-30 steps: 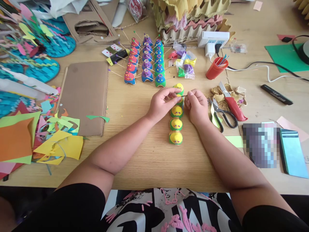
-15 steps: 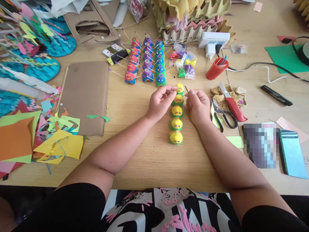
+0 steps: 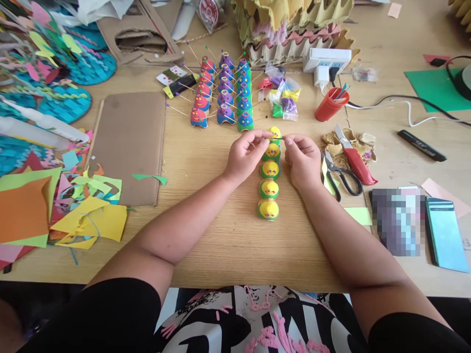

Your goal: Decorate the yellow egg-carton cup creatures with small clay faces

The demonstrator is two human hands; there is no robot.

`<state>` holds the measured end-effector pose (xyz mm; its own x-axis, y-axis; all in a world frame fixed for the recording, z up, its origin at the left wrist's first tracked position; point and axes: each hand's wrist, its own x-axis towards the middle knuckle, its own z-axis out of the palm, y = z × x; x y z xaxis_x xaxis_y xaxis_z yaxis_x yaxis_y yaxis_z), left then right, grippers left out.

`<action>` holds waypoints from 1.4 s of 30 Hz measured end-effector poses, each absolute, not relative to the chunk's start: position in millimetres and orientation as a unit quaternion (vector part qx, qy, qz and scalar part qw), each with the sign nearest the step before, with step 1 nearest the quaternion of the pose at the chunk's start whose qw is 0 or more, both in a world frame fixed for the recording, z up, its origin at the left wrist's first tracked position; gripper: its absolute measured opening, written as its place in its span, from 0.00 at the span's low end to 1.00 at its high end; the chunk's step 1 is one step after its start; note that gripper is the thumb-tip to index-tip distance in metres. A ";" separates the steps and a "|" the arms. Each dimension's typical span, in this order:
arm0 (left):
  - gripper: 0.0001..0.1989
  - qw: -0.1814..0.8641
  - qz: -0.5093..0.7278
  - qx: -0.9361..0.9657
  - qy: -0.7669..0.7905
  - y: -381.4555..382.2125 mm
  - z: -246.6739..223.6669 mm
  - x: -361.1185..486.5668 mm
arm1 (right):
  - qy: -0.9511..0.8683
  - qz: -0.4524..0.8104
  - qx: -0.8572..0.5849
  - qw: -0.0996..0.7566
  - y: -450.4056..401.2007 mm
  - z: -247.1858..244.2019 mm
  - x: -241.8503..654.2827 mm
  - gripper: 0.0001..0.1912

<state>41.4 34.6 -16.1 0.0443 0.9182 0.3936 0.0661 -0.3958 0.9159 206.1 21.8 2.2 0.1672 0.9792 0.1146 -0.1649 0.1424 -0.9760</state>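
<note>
Dark strip (image 3: 278,138), tilted half a second ago, is now level over my yellow-green row (image 3: 269,190), twelve-o'clock end. Right hand (image 3: 303,161) pinches it; left hand (image 3: 244,158) meets its nine-o'clock tip, grip unclear; seems steadier.

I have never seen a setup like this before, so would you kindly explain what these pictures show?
There is no robot here: a person works with two bare hands, the left hand and the right hand. All the pictures come from one camera worn on the head, looking forward and down. On the wooden table, a row of yellow-and-green bumps with faces runs between the forearms. Beyond it stand three other decorated rows. A cardboard sheet lies to the left; scissors and a red-handled knife lie to the right. The right hand pinches a thin dark strip; whether the left grips its other end is too small to tell.
</note>
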 end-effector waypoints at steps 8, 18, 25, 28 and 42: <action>0.26 0.395 0.565 0.598 0.408 33.8 -9.2 42.9 | -0.453 0.459 -0.448 0.619 22.9 -1.3 206.1 0.25; 0.24 0.405 0.562 0.596 0.408 33.6 -9.6 41.6 | -0.472 0.468 -0.453 0.594 21.3 -1.3 206.0 0.27; 0.22 0.414 0.573 0.585 0.398 34.8 -10.2 42.0 | -0.493 0.466 -0.457 0.576 18.3 1.7 204.6 0.26; 0.20 0.416 0.575 0.583 0.396 34.4 -9.9 42.3 | -0.481 0.471 -0.458 0.580 19.0 0.6 204.8 0.27; 0.25 0.410 0.569 0.590 0.399 32.9 -7.6 42.4 | -0.500 0.447 -0.473 0.571 19.8 -0.6 206.4 0.30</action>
<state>42.4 32.9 -7.6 0.0335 0.9381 0.3448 0.0040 -0.3451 0.9385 206.4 19.8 -0.6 0.0991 0.9840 0.1478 -0.0367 0.1521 -0.9877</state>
